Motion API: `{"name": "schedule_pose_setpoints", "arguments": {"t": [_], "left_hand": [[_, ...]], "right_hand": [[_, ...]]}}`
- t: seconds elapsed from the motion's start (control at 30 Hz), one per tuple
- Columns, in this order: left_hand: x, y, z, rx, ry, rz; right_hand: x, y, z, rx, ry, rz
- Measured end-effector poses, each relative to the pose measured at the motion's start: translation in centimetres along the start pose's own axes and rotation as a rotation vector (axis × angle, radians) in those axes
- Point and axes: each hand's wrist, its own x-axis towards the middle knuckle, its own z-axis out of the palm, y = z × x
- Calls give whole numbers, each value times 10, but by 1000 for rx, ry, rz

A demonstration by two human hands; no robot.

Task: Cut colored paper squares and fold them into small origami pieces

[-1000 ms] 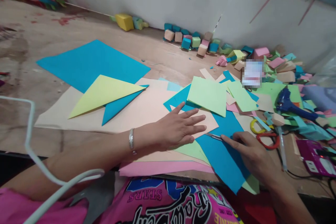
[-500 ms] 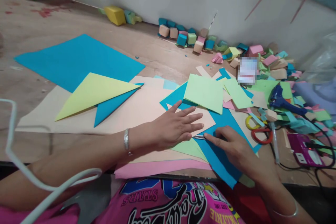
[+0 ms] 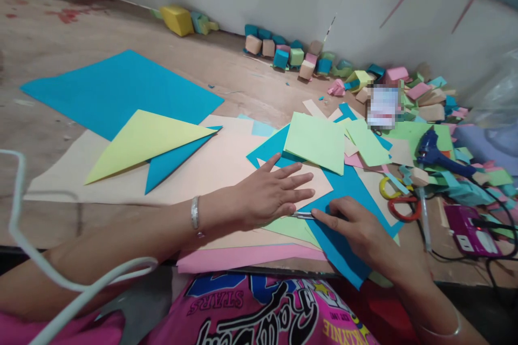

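At the front edge of the table (image 3: 113,32): one blue sheet (image 3: 340,248), a corner jutting past the edge, the piece I am working. Just behind: my right hand (image 3: 360,226), closed on a slim metal tool (image 3: 303,215), type unclear, index finger laid on it. The tool sits at the sheet's left margin, its visible end close beside my left thumb; contact with the paper cannot be told. Left hand (image 3: 273,194): flat, fingers spread, gripping nothing, over a peach sheet (image 3: 318,183). Step, as I judge it: tool work along the blue margin, paper steadied. Next move calls for firm palm pressure, thumb clear. Beyond: mint-green squares (image 3: 315,140), stacked. Toward the right edge: glue gun (image 3: 433,151). Far edge: paper boxes (image 3: 281,58), in a row.
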Motion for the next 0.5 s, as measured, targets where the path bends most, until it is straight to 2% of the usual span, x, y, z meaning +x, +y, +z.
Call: {"name": "schedule_pose_setpoints", "arguments": {"t": [0.2, 0.33, 0.5], "left_hand": [[0, 1, -2, 2, -43, -14], [1, -1, 0, 13, -19, -9], [1, 1, 2, 72, 61, 26]], "right_hand": [[-1, -4, 1, 3, -19, -3], [7, -12, 4, 99, -46, -62], [-5, 0, -13, 140, 4, 74]]}}
